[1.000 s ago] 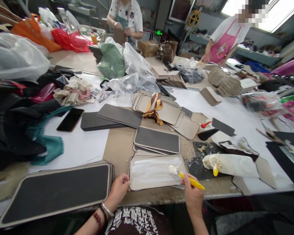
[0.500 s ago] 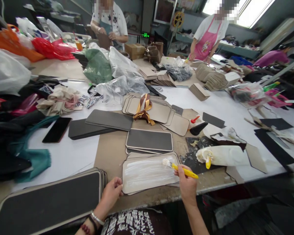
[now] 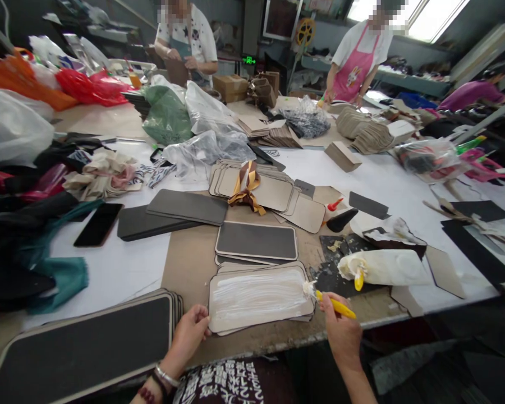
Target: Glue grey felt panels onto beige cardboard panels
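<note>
My right hand [image 3: 342, 327] grips the yellow handle of a glue brush [image 3: 336, 306], its bristles caked with white paste. The bristles are at the right end of a beige rounded panel [image 3: 258, 300], the top one of a small stack. White streaks of paste cover most of that panel. At its lower left corner my left hand [image 3: 192, 330] is closed, thumb and fingers pinching the edge. Just behind lies a dark grey panel [image 3: 256, 240] with a beige border. To the right, a cut-open white plastic bottle [image 3: 387, 267] lies on its side with paste and a yellow-handled tool in its mouth.
Large dark panels [image 3: 88, 348] are stacked at the front left. A phone [image 3: 98, 224], dark grey sheets [image 3: 187, 206] and a ribbon-tied bundle of beige panels [image 3: 273, 192] lie further back. Plastic bags [image 3: 166, 115] clutter the far side, where two people stand.
My right hand has drawn the brush rightward along the panel to its right end. My left hand has stayed at the panel's corner.
</note>
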Tool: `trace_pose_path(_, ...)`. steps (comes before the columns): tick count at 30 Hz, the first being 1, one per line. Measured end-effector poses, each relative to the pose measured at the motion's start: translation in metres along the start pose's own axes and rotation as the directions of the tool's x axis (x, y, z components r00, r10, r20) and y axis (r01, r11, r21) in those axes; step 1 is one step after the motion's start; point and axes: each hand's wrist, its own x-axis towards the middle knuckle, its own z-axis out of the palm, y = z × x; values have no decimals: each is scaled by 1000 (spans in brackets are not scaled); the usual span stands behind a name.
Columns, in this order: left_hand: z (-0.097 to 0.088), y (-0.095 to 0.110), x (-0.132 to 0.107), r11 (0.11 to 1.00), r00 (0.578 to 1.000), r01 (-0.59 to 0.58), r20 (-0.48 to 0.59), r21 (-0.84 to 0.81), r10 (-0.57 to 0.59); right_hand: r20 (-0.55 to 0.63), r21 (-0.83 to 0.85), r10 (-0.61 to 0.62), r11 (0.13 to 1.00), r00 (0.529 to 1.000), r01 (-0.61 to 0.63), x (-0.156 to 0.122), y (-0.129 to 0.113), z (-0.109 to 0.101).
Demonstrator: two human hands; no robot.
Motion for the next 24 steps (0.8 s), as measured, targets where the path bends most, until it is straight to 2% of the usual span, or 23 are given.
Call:
trace_pose_path(3,2,0,1,1000,1000,17,-7,-16,-18,5,-50,-80,995,997,80,-22,-11,0)
trace_pose_path(6,3,1,2,999,999,44,-11,-23,-44,124,30,-10,1000,992,6,-42,-27,15)
trace_pose_path(9,5,2,3,997,998,62,-20,-36,-63,320,166,40,981,947,-97,-52,-56,41)
trace_pose_path(12,5,2,3,996,997,77,-9,-45,-77,386,326,3,935,922,-140,-53,-92,75)
trace_pose_path(14,5,2,3,995,996,85,5,-45,-85,437,418,11,883,900,-213,-53,-112,98)
trace_pose_path(17,5,3,4,995,996,94,16,-42,-93,512,446,30,844,858,-296,-54,-125,122)
trace_pose_path(20,7,3,5,994,995,98,18,-42,-97,473,389,64,879,879,-274,-52,-118,121)
trace_pose_path(24,6,1,4,994,994,111,9,-4,-111,377,253,98,946,921,-204,-38,-102,90)
